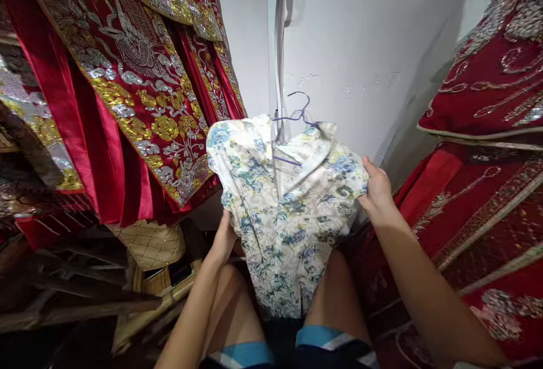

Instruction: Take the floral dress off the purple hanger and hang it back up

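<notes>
Floral dress hangs on a purple hanger btwn your knees, in front of the white wall. Your left hand pinches its lower left edge, grip closed on fabric; right hand pinches the right shoulder. Red embroidered garments hang both sides.

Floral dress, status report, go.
Left hand grips floral dress at its side. Right hand grips its shoulder. Dress on purple hanger. Red embroidered garments crowd both sides.
</notes>
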The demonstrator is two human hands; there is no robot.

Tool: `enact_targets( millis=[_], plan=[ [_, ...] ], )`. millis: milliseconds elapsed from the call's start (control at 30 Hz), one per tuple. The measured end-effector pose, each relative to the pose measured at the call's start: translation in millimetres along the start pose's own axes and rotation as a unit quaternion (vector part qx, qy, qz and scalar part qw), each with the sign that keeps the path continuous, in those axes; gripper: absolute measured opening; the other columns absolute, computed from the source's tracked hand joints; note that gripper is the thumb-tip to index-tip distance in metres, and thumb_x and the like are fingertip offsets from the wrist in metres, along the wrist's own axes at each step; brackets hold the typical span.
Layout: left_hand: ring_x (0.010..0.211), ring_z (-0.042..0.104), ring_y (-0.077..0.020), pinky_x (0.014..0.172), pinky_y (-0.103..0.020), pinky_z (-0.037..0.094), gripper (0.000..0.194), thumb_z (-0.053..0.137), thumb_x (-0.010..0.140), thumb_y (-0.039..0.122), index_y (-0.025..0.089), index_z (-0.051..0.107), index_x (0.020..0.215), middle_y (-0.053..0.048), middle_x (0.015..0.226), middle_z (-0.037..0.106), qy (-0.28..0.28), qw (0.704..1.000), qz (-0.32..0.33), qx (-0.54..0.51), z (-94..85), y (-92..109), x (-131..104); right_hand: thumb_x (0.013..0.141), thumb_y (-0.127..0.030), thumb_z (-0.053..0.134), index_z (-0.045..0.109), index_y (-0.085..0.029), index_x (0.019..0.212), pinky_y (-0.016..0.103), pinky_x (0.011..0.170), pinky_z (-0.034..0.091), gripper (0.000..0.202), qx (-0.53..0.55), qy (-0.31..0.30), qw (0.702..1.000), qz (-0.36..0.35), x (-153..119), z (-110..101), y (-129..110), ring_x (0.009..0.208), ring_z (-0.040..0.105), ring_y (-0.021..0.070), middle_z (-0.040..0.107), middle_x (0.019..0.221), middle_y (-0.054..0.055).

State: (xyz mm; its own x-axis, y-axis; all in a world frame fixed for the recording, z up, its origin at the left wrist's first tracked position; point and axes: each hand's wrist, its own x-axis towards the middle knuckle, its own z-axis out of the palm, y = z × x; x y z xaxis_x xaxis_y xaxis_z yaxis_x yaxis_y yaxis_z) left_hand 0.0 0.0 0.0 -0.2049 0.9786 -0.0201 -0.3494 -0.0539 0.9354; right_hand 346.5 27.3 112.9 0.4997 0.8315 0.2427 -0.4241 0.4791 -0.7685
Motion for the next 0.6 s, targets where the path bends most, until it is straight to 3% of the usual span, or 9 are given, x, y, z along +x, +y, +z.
enact_targets(
  millis=[67,167,267,367,433,467,500,600],
  plan=[
    [0.133,0.056,-0.0342,0.122,-0.05,0.032,0.071,0.083,0.061,0.066,0.019,0.066,0.112,-0.011,0.124,0.071,-0.001,0.999,0.037,0.033,-0.2,-10,-7,0.061,-0.052,0.088,0.066,-0.019,0.073,0.038,0.074,0.062,0.042,-0.011,-0.056,0.998,0.037,-3,11,7,0.081,0.075,0.0284,0.068,0.062,0.003],
    [0.14,0.052,-0.0305,0.125,-0.044,0.029,0.067,0.087,0.065,0.05,0.021,0.065,0.121,-0.01,0.136,0.066,0.02,0.994,0.089,0.066,-0.3,-26,-20,0.071,-0.054,0.081,0.065,-0.018,0.076,0.037,0.077,0.06,0.039,-0.06,-0.081,0.995,0.027,-15,13,15,0.087,0.073,0.0273,0.07,0.072,0.004],
    [0.139,0.053,-0.0316,0.124,-0.044,0.032,0.066,0.086,0.066,0.048,0.018,0.066,0.122,-0.012,0.138,0.065,0.052,0.991,0.092,0.077,1.7,-40,-39,0.08,-0.052,0.073,0.066,-0.018,0.089,0.038,0.09,0.055,0.036,-0.163,-0.03,0.982,-0.091,-41,-3,24,0.1,0.068,0.0257,0.071,0.092,0.006],
    [0.132,0.059,-0.0351,0.12,-0.048,0.037,0.071,0.087,0.066,0.049,0.013,0.067,0.123,-0.017,0.135,0.067,0.032,0.996,0.047,0.067,8.2,-49,-58,0.082,-0.044,0.072,0.06,-0.02,0.119,0.038,0.098,0.05,0.045,-0.258,0.069,0.943,-0.199,-83,-15,42,0.112,0.061,0.0241,0.064,0.116,0.008],
    [0.135,0.057,-0.0348,0.121,-0.049,0.036,0.075,0.087,0.067,0.048,0.014,0.065,0.129,-0.017,0.138,0.065,0.014,0.998,0.045,0.052,14.0,-50,-69,0.084,-0.045,0.07,0.053,-0.021,0.127,0.037,0.091,0.052,0.052,-0.283,0.094,0.944,-0.139,-116,-17,60,0.103,0.062,0.0232,0.062,0.111,0.007],
    [0.136,0.055,-0.0344,0.122,-0.048,0.034,0.077,0.087,0.067,0.048,0.014,0.063,0.132,-0.017,0.139,0.064,0.011,0.998,0.048,0.048,16.9,-49,-74,0.086,-0.049,0.067,0.052,-0.021,0.129,0.038,0.089,0.053,0.054,-0.294,0.071,0.949,-0.086,-133,-16,70,0.1,0.063,0.0237,0.062,0.108,0.007],
    [0.137,0.055,-0.0341,0.122,-0.048,0.033,0.079,0.088,0.066,0.047,0.015,0.062,0.134,-0.017,0.141,0.063,0.013,0.997,0.052,0.049,19.5,-48,-78,0.083,-0.051,0.07,0.048,-0.021,0.134,0.04,0.091,0.052,0.062,-0.312,0.04,0.948,-0.051,-148,-15,79,0.103,0.062,0.0252,0.062,0.114,0.01],
    [0.138,0.054,-0.034,0.122,-0.046,0.034,0.083,0.09,0.064,0.045,0.014,0.062,0.136,-0.018,0.144,0.061,0.022,0.996,0.058,0.065,26.8,-44,-90,0.081,-0.052,0.073,0.04,-0.02,0.146,0.043,0.106,0.044,0.08,-0.332,0.066,0.939,-0.067,-183,-12,99,0.132,0.048,0.031,0.044,0.147,0.018]
  ],
)
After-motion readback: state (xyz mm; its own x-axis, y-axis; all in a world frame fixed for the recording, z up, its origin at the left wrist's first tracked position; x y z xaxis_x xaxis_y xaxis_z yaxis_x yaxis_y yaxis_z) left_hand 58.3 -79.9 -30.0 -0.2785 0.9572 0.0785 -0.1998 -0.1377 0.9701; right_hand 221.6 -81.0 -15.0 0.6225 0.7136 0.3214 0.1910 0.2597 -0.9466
